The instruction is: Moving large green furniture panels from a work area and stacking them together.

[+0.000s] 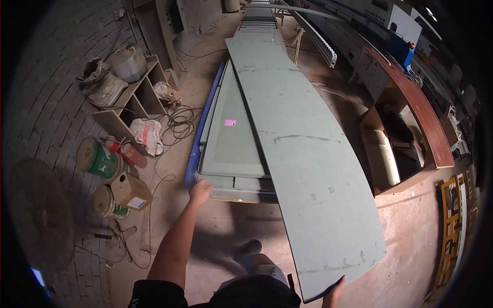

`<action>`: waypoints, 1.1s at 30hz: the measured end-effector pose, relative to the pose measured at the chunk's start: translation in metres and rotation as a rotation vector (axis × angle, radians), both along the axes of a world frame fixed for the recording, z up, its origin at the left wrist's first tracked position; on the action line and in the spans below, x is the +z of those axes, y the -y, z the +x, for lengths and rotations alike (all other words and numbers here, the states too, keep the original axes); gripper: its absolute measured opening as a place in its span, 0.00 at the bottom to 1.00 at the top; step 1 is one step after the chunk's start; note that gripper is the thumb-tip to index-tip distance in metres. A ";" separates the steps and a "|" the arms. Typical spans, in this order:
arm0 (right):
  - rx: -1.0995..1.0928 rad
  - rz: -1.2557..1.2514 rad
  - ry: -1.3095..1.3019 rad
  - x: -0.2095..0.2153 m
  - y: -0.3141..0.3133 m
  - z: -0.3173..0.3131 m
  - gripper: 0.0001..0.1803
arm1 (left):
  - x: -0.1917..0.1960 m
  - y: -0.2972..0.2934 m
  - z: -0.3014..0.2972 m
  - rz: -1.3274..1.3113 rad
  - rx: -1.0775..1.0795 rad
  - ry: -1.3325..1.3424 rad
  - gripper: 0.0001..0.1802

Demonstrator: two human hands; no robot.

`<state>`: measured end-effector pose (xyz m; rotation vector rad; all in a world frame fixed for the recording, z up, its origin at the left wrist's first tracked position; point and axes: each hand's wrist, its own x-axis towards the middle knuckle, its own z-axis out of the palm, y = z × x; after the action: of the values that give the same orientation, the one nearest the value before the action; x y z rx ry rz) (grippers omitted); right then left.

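Note:
A long grey-green board (308,149) lies slantwise over a stack of similar panels, its near end sticking out toward me on the right. My right hand (334,293) grips the near edge of this board, the thumb on top and the other fingers hidden beneath. Dark smudges mark its upper face. My left hand (201,192) is closed around the near left corner of the lower panel (223,181). A framed panel with a pink label (230,122) shows beside the long board.
A blue rail (194,159) runs along the stack's left side. Left of it are a shelf unit (134,97), buckets (97,156), fire extinguishers (132,153), a carton (131,192) and loose cables (181,123). A wooden cabinet (423,115) and yellow frame (448,231) stand right.

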<state>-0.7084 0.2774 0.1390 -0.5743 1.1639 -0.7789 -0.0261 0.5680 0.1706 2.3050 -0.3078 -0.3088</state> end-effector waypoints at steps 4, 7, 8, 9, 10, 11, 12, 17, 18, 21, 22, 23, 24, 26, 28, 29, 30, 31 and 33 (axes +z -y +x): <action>-0.051 0.054 0.016 0.012 -0.060 0.049 0.39 | 0.005 0.051 0.066 0.268 0.023 -0.086 0.35; -0.107 -0.047 -0.036 -0.002 -0.094 0.076 0.35 | -0.008 0.047 0.108 0.322 -0.007 0.106 0.37; -0.138 -0.083 -0.058 -0.008 -0.107 0.084 0.33 | -0.010 0.055 0.115 0.329 -0.029 0.105 0.37; -0.170 -0.118 -0.082 -0.015 -0.121 0.091 0.32 | -0.011 0.064 0.121 0.387 -0.016 0.060 0.36; -0.202 -0.153 -0.106 -0.021 -0.135 0.098 0.30 | -0.012 0.072 0.127 0.446 -0.003 0.018 0.35; -0.216 -0.137 -0.108 -0.025 -0.147 0.107 0.30 | -0.012 0.067 0.138 0.461 -0.017 0.022 0.35; -0.120 -0.182 -0.310 -0.027 -0.157 0.107 0.32 | -0.017 0.061 0.145 0.449 -0.074 0.071 0.34; -0.185 -0.002 -0.471 0.008 -0.184 0.162 0.34 | -0.034 0.040 0.166 0.251 -0.193 -0.031 0.30; -0.205 0.038 -0.374 0.028 -0.179 0.195 0.34 | -0.045 0.026 0.171 0.180 -0.145 0.001 0.30; -0.291 0.018 -0.263 0.022 -0.200 0.217 0.30 | -0.045 0.041 0.158 0.108 -0.074 0.012 0.28; -0.284 0.019 -0.186 0.026 -0.203 0.235 0.35 | -0.033 0.048 0.154 0.044 -0.092 -0.095 0.28; -0.240 0.030 -0.086 0.032 -0.197 0.261 0.39 | -0.030 0.035 0.161 0.017 -0.052 -0.112 0.27; -0.242 0.071 -0.137 0.029 -0.201 0.268 0.39 | -0.029 0.032 0.164 -0.012 -0.061 -0.130 0.27; -0.278 0.085 -0.097 0.023 -0.206 0.284 0.39 | -0.034 0.039 0.162 -0.068 -0.095 -0.164 0.27; -0.286 0.083 -0.101 0.011 -0.206 0.317 0.39 | -0.046 0.033 0.168 -0.087 -0.099 -0.169 0.27; -0.324 0.091 -0.107 -0.001 -0.207 0.325 0.40 | -0.047 0.035 0.167 -0.089 -0.100 -0.180 0.27; -0.316 0.153 -0.194 0.006 -0.206 0.348 0.40 | -0.045 0.032 0.170 -0.091 -0.077 -0.210 0.27; -0.308 0.216 -0.282 0.029 -0.201 0.395 0.41 | -0.044 0.026 0.173 -0.092 -0.054 -0.240 0.27; -0.393 0.236 -0.367 0.046 -0.192 0.448 0.40 | -0.037 0.026 0.174 -0.116 -0.048 -0.298 0.26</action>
<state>-0.2604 0.4697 0.1851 -0.2974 1.7151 -0.8723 0.1474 0.5424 0.1335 2.1035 -0.2234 -0.6339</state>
